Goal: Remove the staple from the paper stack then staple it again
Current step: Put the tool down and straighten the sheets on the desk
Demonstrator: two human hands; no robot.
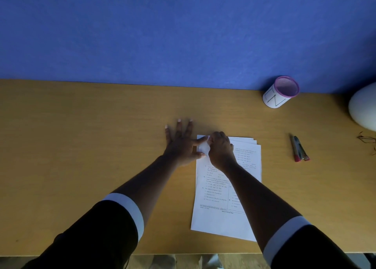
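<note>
Paper stack (223, 187) flat on counter (81, 146), frame centre. Left hand (181, 144) fingers spread, pinning stack's upper-left corner. Right hand (220, 149) fingers curled, pinching folded corner. Stapler (300, 148) far right.

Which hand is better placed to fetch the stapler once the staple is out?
Probably the right hand: the red-tipped stapler lies on its side of the white paper stack, while the left hand sits flat across from it, thumb pinning the corner.

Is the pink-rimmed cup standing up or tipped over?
Standing up. The white cylindrical cup with the pink rim rests on its base on the wooden desk, mouth facing upward.
</note>
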